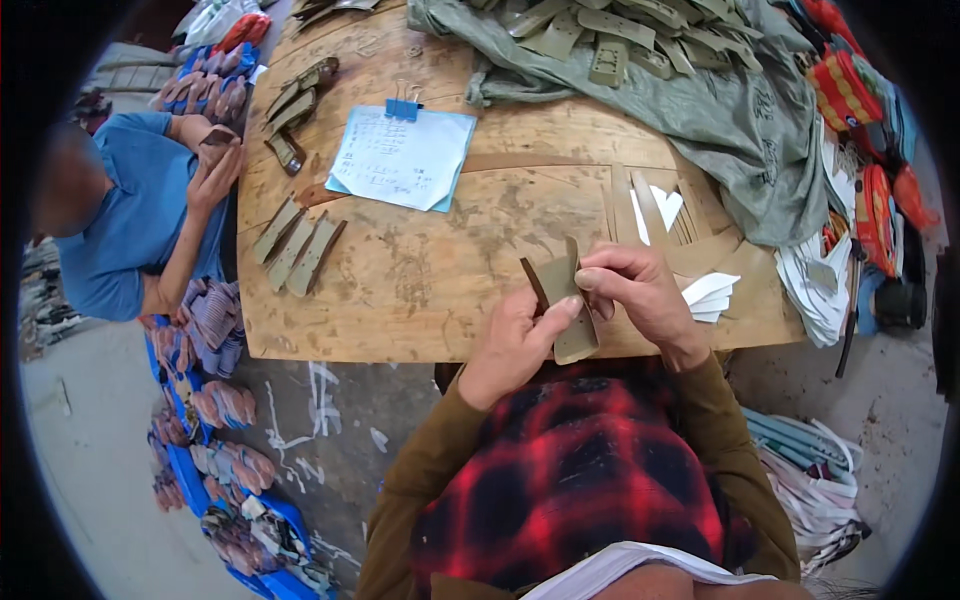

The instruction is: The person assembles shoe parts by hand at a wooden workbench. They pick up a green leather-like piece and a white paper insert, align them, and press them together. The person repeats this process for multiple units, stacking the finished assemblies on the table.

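Over the table's near edge I hold an olive-tan, leather-like piece (556, 274) with dark, turned-up side edges and a rounded lower end. My left hand (512, 342) is closed round its left side, the thumb pressed flat on its face. At the opposite edge, my right hand (642, 298) pinches the piece between thumb and fingers; some of those fingertips are hidden. Three similar pieces (302, 250) lie side by side at the left of the table. Beyond them sits a small group of darker, curled pieces (298, 100).
A heap of olive pieces (625, 35) rests on a grey-green sack (690, 120) at the far right. White strips (710, 296) lie beside my right hand. A clipped paper sheet (400, 155) is on the wooden table (420, 300). At left, another person (140, 215) handles a brown piece.
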Available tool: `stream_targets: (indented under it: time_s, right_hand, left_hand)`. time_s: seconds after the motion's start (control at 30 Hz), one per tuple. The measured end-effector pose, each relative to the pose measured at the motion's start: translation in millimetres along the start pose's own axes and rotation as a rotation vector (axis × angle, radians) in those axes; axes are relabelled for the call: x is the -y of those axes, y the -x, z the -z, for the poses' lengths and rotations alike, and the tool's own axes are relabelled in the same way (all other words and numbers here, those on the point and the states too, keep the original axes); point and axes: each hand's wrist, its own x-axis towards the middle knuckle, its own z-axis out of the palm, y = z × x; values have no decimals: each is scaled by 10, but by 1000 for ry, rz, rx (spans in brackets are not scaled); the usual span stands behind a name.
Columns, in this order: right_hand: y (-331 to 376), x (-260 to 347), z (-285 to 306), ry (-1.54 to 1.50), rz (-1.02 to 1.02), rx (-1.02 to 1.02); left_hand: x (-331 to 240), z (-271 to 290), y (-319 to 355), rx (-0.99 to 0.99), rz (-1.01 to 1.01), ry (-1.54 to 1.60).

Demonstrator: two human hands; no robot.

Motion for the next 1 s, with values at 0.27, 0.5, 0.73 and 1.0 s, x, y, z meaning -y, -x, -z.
stream_targets:
  time_s: [0.27, 0.5, 0.73, 1.0]
  right_hand:
    - [-5, -89, -183, -369, -17, -242]
    - [170, 89, 508, 381, 204, -601]
    - [397, 21, 858, 1315, 235, -433]
    - [363, -10, 862, 1398, 296, -357]
  left_hand:
    - [10, -46, 81, 34, 38, -88]
    - [184, 874, 289, -717, -131, -811]
    - [114, 1652, 441, -910, -274, -1581]
    - [150, -468, -503, -164, -754, -914]
